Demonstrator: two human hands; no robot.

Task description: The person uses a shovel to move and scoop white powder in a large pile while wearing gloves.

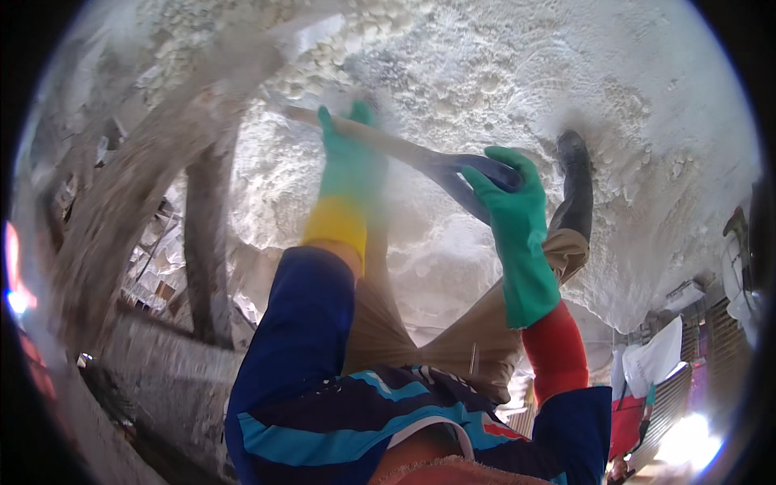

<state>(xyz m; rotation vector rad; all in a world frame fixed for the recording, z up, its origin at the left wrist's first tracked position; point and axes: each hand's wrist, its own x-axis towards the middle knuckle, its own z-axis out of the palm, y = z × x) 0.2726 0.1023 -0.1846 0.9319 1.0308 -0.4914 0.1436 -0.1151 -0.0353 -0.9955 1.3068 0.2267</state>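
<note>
A shovel lies slanted across the view, its pale wooden shaft (382, 140) running into a dark D-shaped handle (451, 176). My left hand (353, 154), in a green glove with a yellow cuff, grips the shaft, softened by haze or dust. The D-handle is held by my right hand (515, 206), gloved in green below a red sleeve. Towards the upper left the shaft fades into blur, and I cannot make out the blade. Whitish, lumpy powder (461, 103) spreads under and beyond the tool. My dark boot (573, 176) stands in it on the right.
Rough wooden posts (206, 242) rise close on my left, above a dusty grey beam or low wall (163, 370). White lumps (370, 21) are heaped at the top. At lower right are a person in red (627, 418), white sheeting (655, 357) and corrugated panels (673, 394).
</note>
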